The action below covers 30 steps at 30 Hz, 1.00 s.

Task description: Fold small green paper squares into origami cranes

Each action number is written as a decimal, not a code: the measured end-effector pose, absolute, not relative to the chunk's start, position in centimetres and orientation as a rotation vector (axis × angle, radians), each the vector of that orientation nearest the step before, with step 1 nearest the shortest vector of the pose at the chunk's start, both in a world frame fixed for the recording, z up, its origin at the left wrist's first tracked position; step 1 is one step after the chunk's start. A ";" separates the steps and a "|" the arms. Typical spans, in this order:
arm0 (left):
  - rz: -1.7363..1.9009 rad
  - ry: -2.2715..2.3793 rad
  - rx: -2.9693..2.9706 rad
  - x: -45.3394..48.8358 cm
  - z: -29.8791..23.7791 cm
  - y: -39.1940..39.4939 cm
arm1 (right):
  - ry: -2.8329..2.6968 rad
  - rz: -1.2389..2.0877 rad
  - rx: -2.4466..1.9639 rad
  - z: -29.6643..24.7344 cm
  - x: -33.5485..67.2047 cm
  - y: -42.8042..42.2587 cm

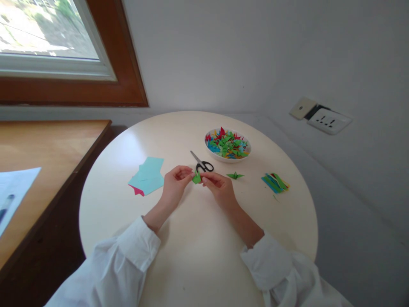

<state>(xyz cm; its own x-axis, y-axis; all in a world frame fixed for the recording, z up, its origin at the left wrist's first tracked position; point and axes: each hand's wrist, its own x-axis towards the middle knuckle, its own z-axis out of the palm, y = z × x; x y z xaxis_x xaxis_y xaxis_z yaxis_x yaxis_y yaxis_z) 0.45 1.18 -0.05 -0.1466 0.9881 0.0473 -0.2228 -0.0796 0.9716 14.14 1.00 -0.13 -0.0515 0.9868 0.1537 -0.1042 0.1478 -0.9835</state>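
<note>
Between my two hands is a small folded piece of green paper (pixel 196 178), held above the middle of the round table. My left hand (pixel 179 181) pinches its left side between thumb and fingertips. From the other side, my right hand (pixel 220 184) grips its right edge the same way. Just beyond my fingers lie scissors (pixel 204 165) with black handles, blades pointing away to the left. A finished green paper crane (pixel 235 175) rests to the right of my right hand. Behind it, a white bowl (pixel 230 160) is heaped with several paper cranes in red, green, blue and yellow.
Light-blue and pink paper sheets (pixel 147 177) lie left of my hands. A stack of coloured paper pieces (pixel 275 183) sits at the right of the white round table (pixel 194 256). A wooden desk (pixel 47 145) with a paper and pen stands at left; a wall socket (pixel 329 120) is at right.
</note>
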 end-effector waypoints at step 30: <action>1.310 0.939 0.980 0.6 -0.2 0.8 | -1.304 0.983 -1.109 -1.2 14.4 1.3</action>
<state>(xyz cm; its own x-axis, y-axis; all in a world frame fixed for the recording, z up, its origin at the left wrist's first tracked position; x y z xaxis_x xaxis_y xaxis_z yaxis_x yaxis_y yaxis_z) 0.63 0.84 -0.17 0.0430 0.9991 -0.0003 -0.3212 0.0141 0.9469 14.37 1.32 -1.15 0.0472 0.9748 0.2179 0.0586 0.2151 -0.9748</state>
